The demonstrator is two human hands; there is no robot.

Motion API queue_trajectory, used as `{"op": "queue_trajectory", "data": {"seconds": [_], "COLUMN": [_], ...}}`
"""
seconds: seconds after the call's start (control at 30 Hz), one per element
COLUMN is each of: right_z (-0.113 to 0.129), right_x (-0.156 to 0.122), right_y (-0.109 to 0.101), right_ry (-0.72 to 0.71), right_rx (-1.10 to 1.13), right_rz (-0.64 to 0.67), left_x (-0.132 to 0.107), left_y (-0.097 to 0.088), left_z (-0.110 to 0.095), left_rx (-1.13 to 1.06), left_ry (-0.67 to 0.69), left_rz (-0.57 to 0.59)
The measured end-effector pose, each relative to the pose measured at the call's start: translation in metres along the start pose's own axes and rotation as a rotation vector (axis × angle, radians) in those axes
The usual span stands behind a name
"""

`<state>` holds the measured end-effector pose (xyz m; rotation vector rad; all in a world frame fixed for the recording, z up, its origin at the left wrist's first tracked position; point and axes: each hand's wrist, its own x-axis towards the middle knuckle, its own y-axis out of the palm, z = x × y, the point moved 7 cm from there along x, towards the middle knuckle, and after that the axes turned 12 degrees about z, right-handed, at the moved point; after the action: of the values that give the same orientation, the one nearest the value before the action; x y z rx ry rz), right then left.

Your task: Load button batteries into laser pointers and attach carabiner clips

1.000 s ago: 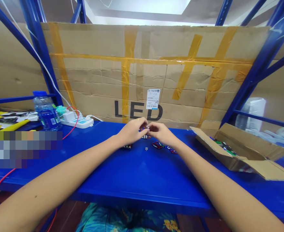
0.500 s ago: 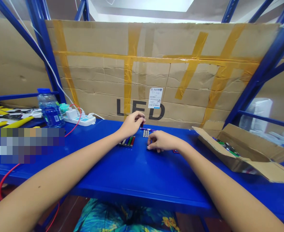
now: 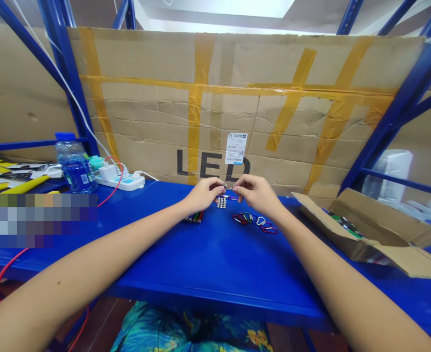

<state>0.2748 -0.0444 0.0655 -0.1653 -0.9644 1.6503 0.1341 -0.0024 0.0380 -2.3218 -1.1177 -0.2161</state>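
My left hand (image 3: 205, 193) is closed in a pinch on a small dark red tube with a silver end; the fingers cover most of it. Facing it across a narrow gap, my right hand (image 3: 255, 190) pinches a tiny silver piece (image 3: 232, 188) between thumb and fingertips. Just below the hands lie a purple-blue tube (image 3: 231, 197) and a block of small silver round parts (image 3: 221, 203). Several coloured tubes (image 3: 195, 217) lie side by side under my left wrist, partly hidden. A curved row of coloured carabiners (image 3: 260, 221) rests below my right hand.
An open cardboard box (image 3: 377, 234) with coloured parts stands at the right. To the left are a blue-capped bottle (image 3: 75, 166), a white power strip (image 3: 129, 183) and a red cable (image 3: 112, 194). A large cardboard sheet (image 3: 157, 117) walls off the back of the blue table (image 3: 201, 264).
My right hand has lifted from the tabletop up to my left hand, carrying the tiny piece and uncovering the carabiners. My left hand has lowered slightly, with its fingers still closed.
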Motion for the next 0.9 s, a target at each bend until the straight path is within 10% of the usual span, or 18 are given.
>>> {"op": "queue_trajectory", "data": {"seconds": [0.53,0.9], "right_z": [-0.002,-0.009], "right_x": [-0.001,0.0], "right_y": [0.013,0.019], "right_ry": [-0.025,-0.01], "right_rx": [0.137,0.151], "right_rz": [0.055,0.099], "left_x": [-0.018,-0.009], "left_y": [0.007,0.013], "left_z": [-0.037,-0.027], "left_rx": [0.51,0.745], "left_ry": [0.218,0.111], "left_rz": [-0.038,0.074]}}
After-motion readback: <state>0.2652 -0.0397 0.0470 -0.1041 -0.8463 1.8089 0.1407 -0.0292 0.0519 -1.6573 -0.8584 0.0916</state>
